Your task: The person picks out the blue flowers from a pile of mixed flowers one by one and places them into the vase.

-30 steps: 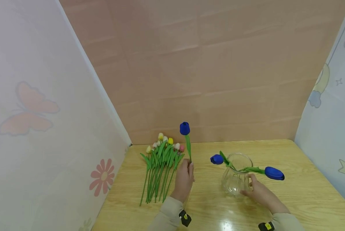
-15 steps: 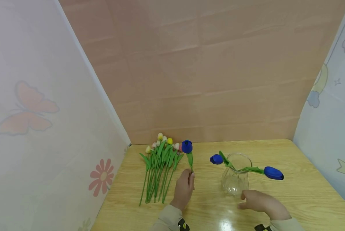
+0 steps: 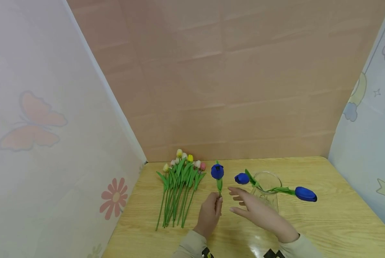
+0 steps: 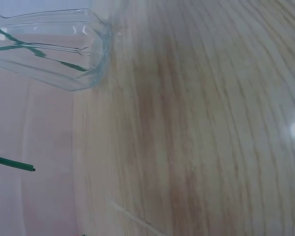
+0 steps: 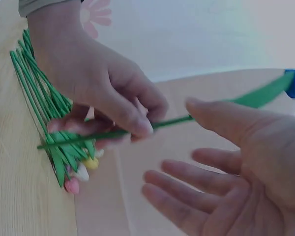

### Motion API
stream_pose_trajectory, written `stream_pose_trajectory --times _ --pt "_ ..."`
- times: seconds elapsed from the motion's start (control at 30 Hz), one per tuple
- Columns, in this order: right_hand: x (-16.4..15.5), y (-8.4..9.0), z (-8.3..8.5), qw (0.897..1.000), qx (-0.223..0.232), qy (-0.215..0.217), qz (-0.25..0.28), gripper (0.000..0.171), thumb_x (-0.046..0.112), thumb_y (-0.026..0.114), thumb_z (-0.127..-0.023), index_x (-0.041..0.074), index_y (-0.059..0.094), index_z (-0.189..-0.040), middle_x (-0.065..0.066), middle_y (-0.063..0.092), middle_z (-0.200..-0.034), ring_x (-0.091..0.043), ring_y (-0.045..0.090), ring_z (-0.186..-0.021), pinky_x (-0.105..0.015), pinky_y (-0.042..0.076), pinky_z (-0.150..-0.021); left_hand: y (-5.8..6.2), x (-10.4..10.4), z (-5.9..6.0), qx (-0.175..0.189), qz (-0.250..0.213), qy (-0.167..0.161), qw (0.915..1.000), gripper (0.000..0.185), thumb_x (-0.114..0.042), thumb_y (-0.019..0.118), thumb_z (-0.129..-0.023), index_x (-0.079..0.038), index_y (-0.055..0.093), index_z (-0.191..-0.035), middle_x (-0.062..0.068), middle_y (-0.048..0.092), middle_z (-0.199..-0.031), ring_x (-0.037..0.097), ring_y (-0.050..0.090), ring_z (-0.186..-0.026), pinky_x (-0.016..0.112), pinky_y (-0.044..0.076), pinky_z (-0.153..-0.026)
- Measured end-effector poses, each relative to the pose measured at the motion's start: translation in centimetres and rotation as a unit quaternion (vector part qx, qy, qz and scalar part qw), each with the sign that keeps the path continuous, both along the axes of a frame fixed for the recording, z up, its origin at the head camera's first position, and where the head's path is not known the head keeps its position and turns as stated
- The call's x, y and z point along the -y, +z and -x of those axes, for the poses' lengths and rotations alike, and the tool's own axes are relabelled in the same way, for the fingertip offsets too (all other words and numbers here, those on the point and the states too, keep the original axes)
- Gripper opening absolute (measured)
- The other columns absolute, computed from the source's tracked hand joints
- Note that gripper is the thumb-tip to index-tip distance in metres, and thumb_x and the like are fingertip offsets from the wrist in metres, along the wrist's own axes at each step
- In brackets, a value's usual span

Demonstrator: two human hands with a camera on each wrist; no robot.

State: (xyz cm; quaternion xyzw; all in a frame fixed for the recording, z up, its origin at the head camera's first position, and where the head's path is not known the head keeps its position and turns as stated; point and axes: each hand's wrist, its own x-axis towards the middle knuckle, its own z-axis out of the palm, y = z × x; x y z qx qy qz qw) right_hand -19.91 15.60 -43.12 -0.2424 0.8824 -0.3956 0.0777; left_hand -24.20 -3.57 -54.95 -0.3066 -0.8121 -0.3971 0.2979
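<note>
My left hand (image 3: 208, 215) pinches the green stem of a blue tulip (image 3: 217, 171), its bloom upright above the fingers. In the right wrist view the stem (image 5: 172, 121) runs between thumb and fingers, and its cut end sticks out past them. My right hand (image 3: 258, 212) is beside it, fingers spread and palm facing the stem; the thumb (image 5: 211, 115) overlaps the stem in that view. Behind the right hand stands a clear glass vase (image 4: 64, 54), partly hidden in the head view. Two blue tulips lean out of it, one bloom (image 3: 242, 178) left and one bloom (image 3: 305, 194) right.
A bunch of tulips (image 3: 177, 182) in yellow, white and pink lies on the wooden table (image 3: 337, 215) to the left, blooms toward the back. A brown backdrop (image 3: 228, 89) rises behind the table, with printed panels (image 3: 66, 143) at the sides.
My right hand has let go of the vase and moved left, opening near the tulip stem. My left hand has lowered the blue tulip and shifted slightly right.
</note>
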Motion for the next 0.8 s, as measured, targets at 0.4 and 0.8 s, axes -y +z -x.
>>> stream_pose_trajectory --times 0.4,0.8 --pt "4.1 0.4 0.0 0.985 -0.072 -0.143 0.058 0.020 0.025 0.065 -0.093 0.014 0.060 -0.109 -0.006 0.066 -0.105 -0.027 0.067 -0.100 -0.035 0.057 -0.076 -0.8 -0.4 -0.1 -0.043 0.063 0.001 0.9971 0.011 -0.015 0.048 -0.102 -0.008 0.051 -0.094 -0.004 0.042 -0.070 -0.007 0.028 -0.055 0.004 0.026 -0.049" --pt "1.9 5.0 -5.1 0.948 -0.260 -0.160 0.090 0.030 0.002 0.073 -0.082 0.013 0.065 -0.110 0.000 0.064 -0.103 -0.009 0.068 -0.083 -0.020 0.055 -0.064 -1.4 0.8 -0.3 0.078 0.034 -0.034 0.9958 0.034 -0.016 0.065 -0.089 -0.010 0.046 -0.117 -0.001 0.050 -0.074 -0.006 0.036 -0.056 0.008 0.034 -0.046"
